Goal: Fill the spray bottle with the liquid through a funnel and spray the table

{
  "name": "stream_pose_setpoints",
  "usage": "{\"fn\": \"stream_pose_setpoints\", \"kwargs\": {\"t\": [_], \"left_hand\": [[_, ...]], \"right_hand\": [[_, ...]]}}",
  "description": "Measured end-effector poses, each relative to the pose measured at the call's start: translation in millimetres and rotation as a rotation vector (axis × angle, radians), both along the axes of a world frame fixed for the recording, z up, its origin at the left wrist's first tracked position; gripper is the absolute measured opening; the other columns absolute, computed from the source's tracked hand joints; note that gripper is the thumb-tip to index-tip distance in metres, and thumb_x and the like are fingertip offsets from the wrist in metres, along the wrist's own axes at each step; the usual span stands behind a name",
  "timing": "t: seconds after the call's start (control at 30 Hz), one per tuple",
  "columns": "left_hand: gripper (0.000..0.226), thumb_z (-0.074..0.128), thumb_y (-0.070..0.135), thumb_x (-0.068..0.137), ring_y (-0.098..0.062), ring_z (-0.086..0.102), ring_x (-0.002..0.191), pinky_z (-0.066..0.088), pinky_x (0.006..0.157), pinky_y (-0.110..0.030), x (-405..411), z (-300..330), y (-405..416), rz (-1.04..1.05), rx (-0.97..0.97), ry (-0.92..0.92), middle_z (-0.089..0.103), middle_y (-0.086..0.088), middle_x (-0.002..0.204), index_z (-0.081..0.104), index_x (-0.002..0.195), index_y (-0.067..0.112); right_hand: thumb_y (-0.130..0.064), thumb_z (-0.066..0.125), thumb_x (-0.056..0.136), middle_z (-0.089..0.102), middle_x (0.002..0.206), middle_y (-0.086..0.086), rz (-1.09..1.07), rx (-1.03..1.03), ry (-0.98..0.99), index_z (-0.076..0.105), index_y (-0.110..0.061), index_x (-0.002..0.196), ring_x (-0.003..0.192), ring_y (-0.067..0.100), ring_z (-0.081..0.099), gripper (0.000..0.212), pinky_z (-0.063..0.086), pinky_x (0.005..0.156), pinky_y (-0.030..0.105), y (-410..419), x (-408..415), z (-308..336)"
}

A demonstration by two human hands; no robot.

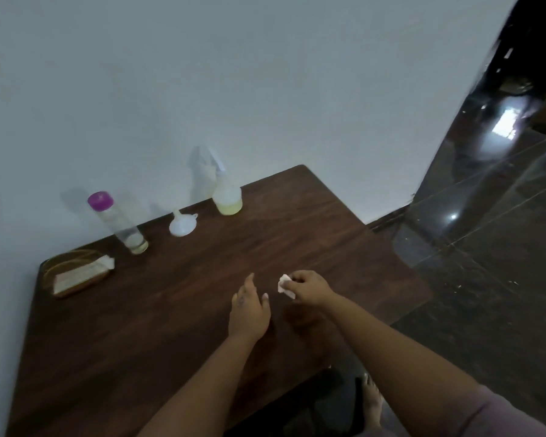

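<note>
Since our right hand (306,287) pinches a tissue (285,287), likely for wiping, and our left hand (248,307) hovers flat, the filled spray bottle (226,192) and funnel (183,223) stand parked by the wall

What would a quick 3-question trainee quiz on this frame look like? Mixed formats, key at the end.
1. True or false: the funnel sits in the neck of the spray bottle.
2. What does the right hand hold?
A. the funnel
B. a white tissue
C. the purple cap
3. Fill in: the purple-capped bottle stands between the funnel and the ______ of tissues.

Key:
1. False; it rests inverted on the table, apart from the spray bottle.
2. B; the white tissue is pinched, while the left hand is open.
3. Basket.
</note>
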State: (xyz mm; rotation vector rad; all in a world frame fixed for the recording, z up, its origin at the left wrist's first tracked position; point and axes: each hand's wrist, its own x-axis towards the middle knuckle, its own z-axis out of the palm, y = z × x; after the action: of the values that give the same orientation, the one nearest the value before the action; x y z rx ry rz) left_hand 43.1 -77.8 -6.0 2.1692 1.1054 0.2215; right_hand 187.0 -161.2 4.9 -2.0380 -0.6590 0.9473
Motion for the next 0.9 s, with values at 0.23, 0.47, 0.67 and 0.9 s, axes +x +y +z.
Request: {"fn": "stream_pose_setpoints", "kwargs": {"t": [0.23, 0.47, 0.67, 0.9], "left_hand": [[0.052, 0.051, 0.018, 0.097, -0.026, 0.044, 0.130, 0.037, 0.107, -0.036, 179, 12, -8, -0.057, -0.032, -0.046, 0.056, -0.008, 0.132, 0.034, 0.146, 0.013], [0.049, 0.054, 0.020, 0.096, -0.023, 0.048, 0.125, 0.040, 0.105, -0.035, 318, 14, -21, -0.165, -0.006, -0.010, 0.058, -0.008, 0.127, 0.040, 0.142, 0.012], [0.045, 0.051, 0.015, 0.097, -0.026, 0.043, 0.127, 0.036, 0.106, -0.035, 369, 7, -17, -0.209, 0.038, 0.024, 0.054, -0.009, 0.131, 0.042, 0.140, 0.008], [0.045, 0.048, 0.017, 0.099, -0.025, 0.044, 0.127, 0.041, 0.104, -0.039, 393, 7, 0, -0.170, 0.114, 0.081, 0.051, -0.007, 0.136, 0.041, 0.143, 0.010]], "right_hand": [[-0.042, 0.068, 0.081, 0.060, 0.062, -0.006, -0.039, 0.040, -0.037, 0.059, -0.022, 0.057, 0.065, 0.009, 0.061, 0.033, 0.051, 0.060, 0.025, -10, 142, -9], [-0.029, 0.072, 0.083, 0.065, 0.098, 0.004, -0.210, 0.011, -0.086, 0.065, -0.014, 0.100, 0.083, 0.015, 0.064, 0.024, 0.057, 0.071, 0.028, -48, 306, -25], [-0.016, 0.055, 0.090, 0.059, 0.127, 0.014, -0.088, -0.478, -0.161, 0.059, -0.010, 0.122, 0.116, 0.028, 0.056, 0.033, 0.045, 0.097, 0.032, -72, 422, -65], [-0.012, 0.061, 0.090, 0.049, 0.135, 0.019, -0.122, -0.458, 0.101, 0.028, -0.010, 0.145, 0.116, 0.032, 0.055, 0.064, 0.047, 0.085, 0.034, -35, 461, -72]]}}
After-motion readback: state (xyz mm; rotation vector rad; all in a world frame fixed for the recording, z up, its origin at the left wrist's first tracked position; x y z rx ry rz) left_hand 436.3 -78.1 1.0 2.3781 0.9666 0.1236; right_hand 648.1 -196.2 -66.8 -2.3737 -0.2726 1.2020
